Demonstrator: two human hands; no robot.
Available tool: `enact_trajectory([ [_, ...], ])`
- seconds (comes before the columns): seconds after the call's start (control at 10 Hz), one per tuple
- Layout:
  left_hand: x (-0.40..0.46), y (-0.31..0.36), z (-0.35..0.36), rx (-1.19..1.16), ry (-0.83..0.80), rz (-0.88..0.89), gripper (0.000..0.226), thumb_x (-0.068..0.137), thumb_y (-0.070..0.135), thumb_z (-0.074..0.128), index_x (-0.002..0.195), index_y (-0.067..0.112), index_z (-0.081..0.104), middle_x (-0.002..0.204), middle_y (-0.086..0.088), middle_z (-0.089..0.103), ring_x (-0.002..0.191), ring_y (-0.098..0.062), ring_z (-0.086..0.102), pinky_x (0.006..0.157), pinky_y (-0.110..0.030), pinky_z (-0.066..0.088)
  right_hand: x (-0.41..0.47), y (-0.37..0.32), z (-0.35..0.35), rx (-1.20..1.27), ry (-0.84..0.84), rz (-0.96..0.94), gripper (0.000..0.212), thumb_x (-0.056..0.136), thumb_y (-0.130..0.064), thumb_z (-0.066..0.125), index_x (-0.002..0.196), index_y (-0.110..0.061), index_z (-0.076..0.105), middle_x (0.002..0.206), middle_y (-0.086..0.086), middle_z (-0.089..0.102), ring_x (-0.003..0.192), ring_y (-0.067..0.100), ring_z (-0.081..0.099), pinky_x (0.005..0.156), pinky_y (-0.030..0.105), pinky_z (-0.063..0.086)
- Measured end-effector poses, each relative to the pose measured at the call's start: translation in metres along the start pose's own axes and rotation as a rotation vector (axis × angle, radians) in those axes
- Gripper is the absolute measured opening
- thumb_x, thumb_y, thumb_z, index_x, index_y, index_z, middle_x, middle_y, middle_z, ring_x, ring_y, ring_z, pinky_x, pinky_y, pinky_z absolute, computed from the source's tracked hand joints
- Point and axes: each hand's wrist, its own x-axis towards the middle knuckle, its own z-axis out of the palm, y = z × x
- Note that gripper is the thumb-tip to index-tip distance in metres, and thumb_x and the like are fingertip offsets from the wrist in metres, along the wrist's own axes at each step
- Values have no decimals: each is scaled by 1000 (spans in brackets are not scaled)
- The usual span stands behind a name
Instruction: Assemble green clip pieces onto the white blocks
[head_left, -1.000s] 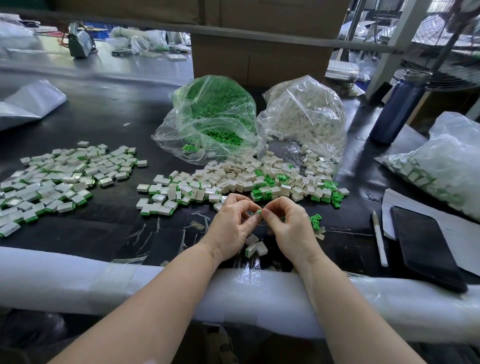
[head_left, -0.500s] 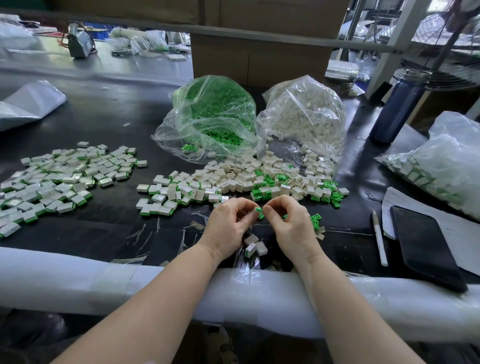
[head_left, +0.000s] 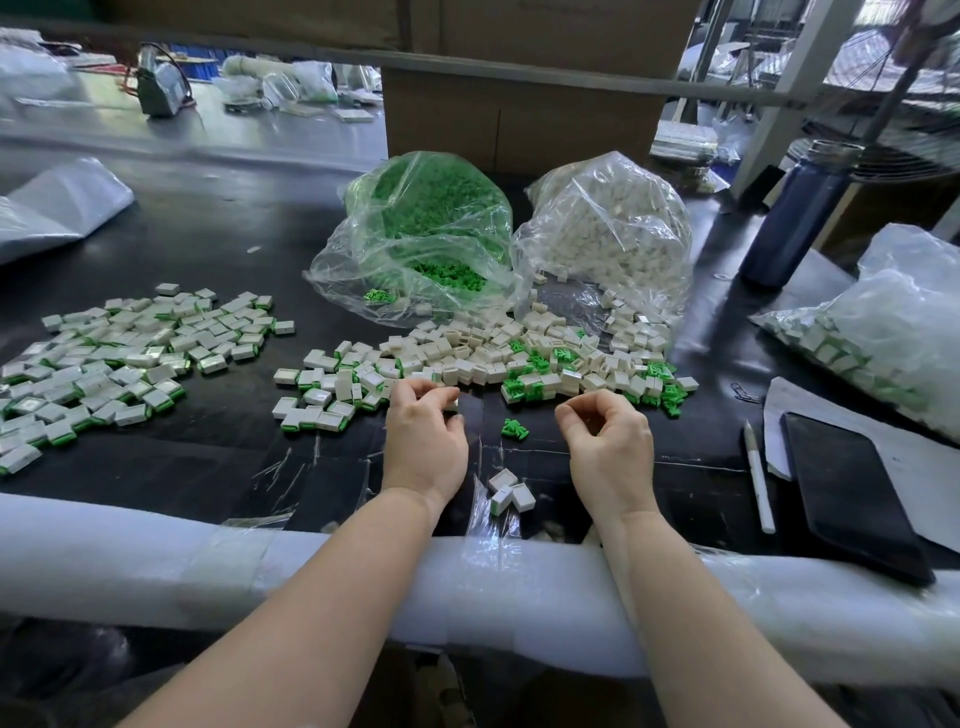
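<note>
On black table, left hand (head_left: 423, 441) pinching white block (head_left: 453, 406), right hand (head_left: 610, 447) curled

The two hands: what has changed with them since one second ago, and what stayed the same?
The hands have parted. The left hand moved left to the heap's edge, its fingertips on a white block. The right hand moved right, fingers curled; what it holds is hidden. A green clip now lies between them. The heaps, both bags, pen and phone stayed put.

- Flat black smartphone (head_left: 852, 499) lying on white paper sheets (head_left: 924, 457).
- Slim white pen (head_left: 759, 478) just left of the smartphone.
- Tall dark-blue metal bottle (head_left: 795, 218) well behind the smartphone.
- Brown cardboard box (head_left: 519, 124) far behind it, to the left.
</note>
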Motion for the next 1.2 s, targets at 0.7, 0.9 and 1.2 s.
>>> enact_trajectory([
  [0.7,-3,3,3,199,-138,-6,53,94,16,49,142,1,31,153,-5,15,143,-22,3,117,-32,7,4,5,3,-156,26,25,11,92,-11,56,91,-12,67,91,-5,52,97,21,53,78,27,39],
  [0.9,-3,3,4,180,-107,32,51,93,17,52,140,3,36,151,-5,21,142,-21,9,115,-30,12,4,5,3,-171,28,16,11,92,-12,56,92,-11,67,92,-5,52,97,20,53,79,28,40],
  [1.2,-2,0,4,157,-85,45,46,92,16,54,135,3,44,146,-3,28,138,-19,16,114,-30,17,5,8,2,-190,58,38,11,91,-11,55,91,-10,67,89,-4,50,97,23,53,83,29,40],
])
